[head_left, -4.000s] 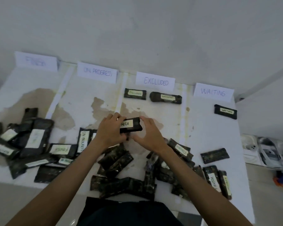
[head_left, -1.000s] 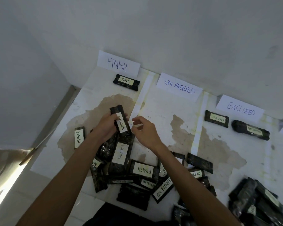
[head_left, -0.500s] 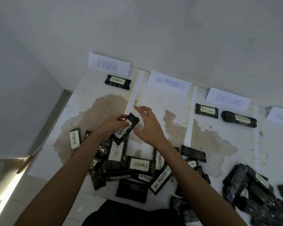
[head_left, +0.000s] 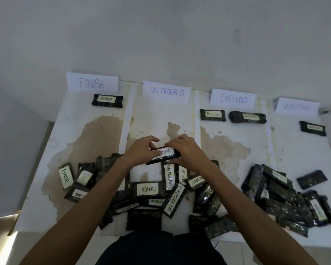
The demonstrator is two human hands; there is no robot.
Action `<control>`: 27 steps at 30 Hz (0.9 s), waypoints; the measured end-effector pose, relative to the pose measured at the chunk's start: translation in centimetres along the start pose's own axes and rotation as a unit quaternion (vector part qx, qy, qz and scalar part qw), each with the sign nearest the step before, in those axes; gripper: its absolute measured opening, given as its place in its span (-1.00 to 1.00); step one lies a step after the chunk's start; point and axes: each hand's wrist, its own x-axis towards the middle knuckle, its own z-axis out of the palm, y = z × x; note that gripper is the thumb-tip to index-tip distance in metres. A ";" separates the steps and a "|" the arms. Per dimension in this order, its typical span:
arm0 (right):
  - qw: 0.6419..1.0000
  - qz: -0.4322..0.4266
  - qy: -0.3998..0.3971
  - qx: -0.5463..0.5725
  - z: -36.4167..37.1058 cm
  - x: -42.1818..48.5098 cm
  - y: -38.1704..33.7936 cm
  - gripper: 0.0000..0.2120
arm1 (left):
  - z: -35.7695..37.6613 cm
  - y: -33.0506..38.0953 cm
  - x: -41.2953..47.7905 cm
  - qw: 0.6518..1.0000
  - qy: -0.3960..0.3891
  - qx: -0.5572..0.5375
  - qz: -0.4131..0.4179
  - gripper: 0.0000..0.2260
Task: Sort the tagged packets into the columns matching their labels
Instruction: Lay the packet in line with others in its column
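Fingers [head_left: 152, 140] of left hand [head_left: 139, 152], right hand [head_left: 189, 153] pinch packet [head_left: 161, 161] ends; label [head_left: 168, 151] partly covered, only "ING" readable.

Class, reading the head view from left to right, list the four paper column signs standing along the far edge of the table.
FINISH sign → ON PROGRESS sign → EXCLUDED sign → WAITING sign
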 end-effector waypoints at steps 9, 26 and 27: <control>0.998 0.041 0.034 -0.040 -1.2 -6.9 5.2 -0.50 | 6.7 5.5 2.4 0.999 -0.016 -0.031 0.042 -0.63; 0.980 0.167 0.072 -0.086 -10.6 -23.0 29.7 -0.52 | 25.2 20.5 13.2 0.965 0.047 0.191 0.175 -0.59; 0.979 0.175 0.065 -0.087 -10.8 -23.4 31.4 -0.51 | 26.3 21.1 14.2 0.961 0.042 0.205 0.179 -0.59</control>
